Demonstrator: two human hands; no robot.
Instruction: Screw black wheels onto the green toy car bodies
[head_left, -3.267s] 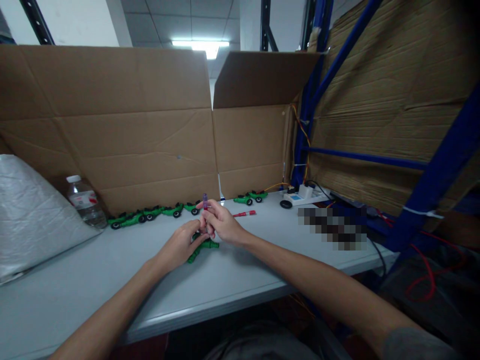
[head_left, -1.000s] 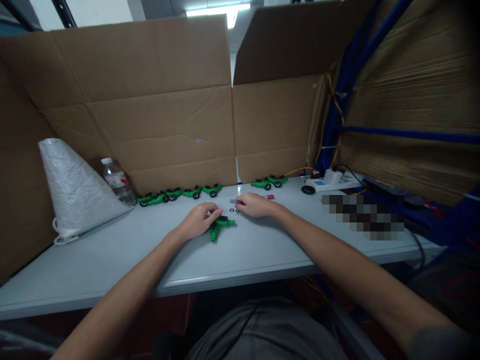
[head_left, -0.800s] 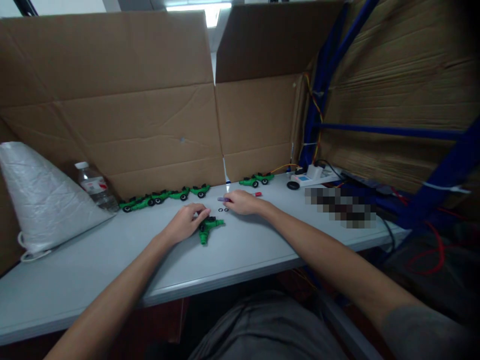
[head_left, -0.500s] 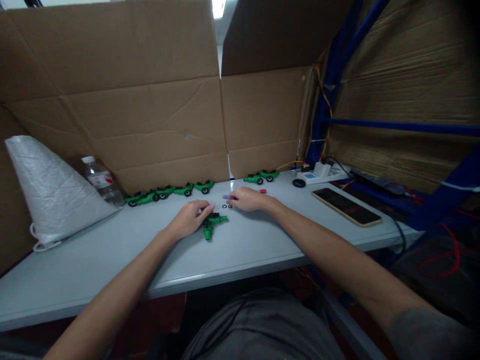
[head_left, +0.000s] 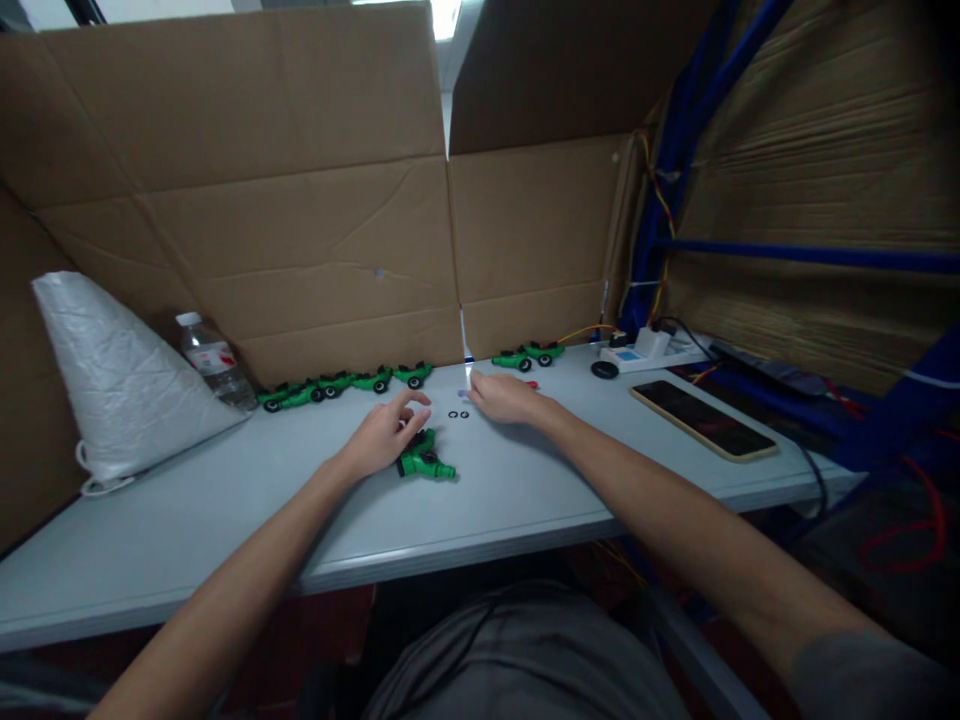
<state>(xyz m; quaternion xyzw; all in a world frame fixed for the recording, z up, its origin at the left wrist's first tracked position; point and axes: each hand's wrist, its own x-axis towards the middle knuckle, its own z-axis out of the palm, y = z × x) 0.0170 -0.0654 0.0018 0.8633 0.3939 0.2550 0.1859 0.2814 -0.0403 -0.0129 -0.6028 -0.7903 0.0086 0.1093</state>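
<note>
Left hand (head_left: 381, 434) at green fitting (head_left: 429, 464), fingers parted; right hand (head_left: 504, 398) at purple tool (head_left: 463, 393), fingers' grip unclear

No readable text or numbers. Clear plastic bottle with white cap (head_left: 225, 381), far left: red-and-white label (head_left: 211, 357), print too small. White power strip (head_left: 675, 351), far right: pale-blue patch (head_left: 622, 353), nothing legible.

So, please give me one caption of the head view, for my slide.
Left hand by a green part, right hand near two small black rings on a table.
</note>
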